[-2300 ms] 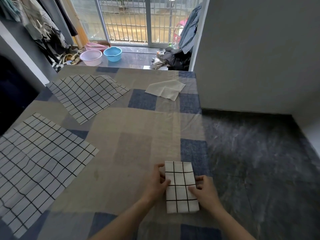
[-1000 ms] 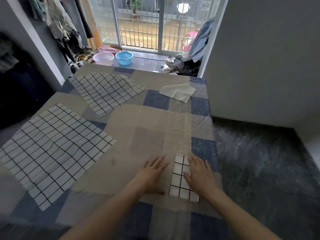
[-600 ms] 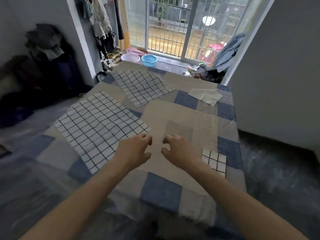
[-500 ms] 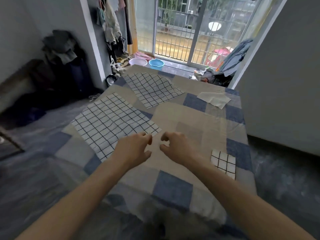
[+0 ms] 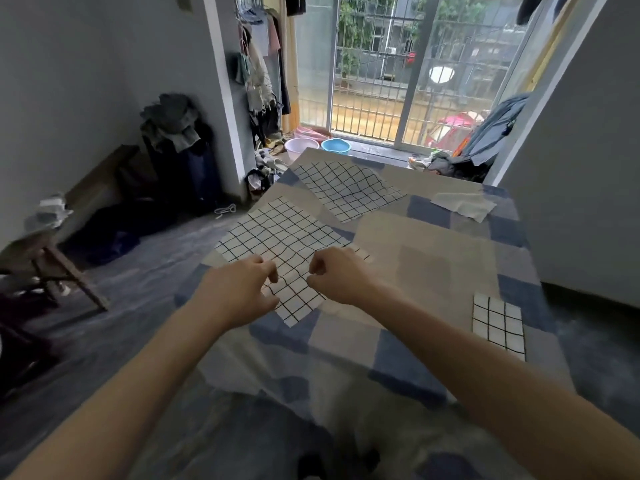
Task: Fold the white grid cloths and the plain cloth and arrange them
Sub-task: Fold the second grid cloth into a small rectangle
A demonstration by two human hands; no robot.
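The left hand (image 5: 239, 292) and right hand (image 5: 337, 275) hover over the near corner of the spread grid cloth (image 5: 277, 240), with loosely curled fingers holding nothing. This cloth lies just beyond and below them, its diagonal pointing away; both hands seem equally near. The folded grid cloth (image 5: 498, 322) lies well to its right on the bed (image 5: 433, 271). No readable writing is visible.

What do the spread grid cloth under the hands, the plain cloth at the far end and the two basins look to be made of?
The grid cloth looks like thin woven fabric, matte: it ripples and lies limp. The plain cloth seems similar light fabric, off-white, creased, one corner turned. The pink basin and the blue basin look like moulded plastic, smooth with a slight sheen, though they are small in view.
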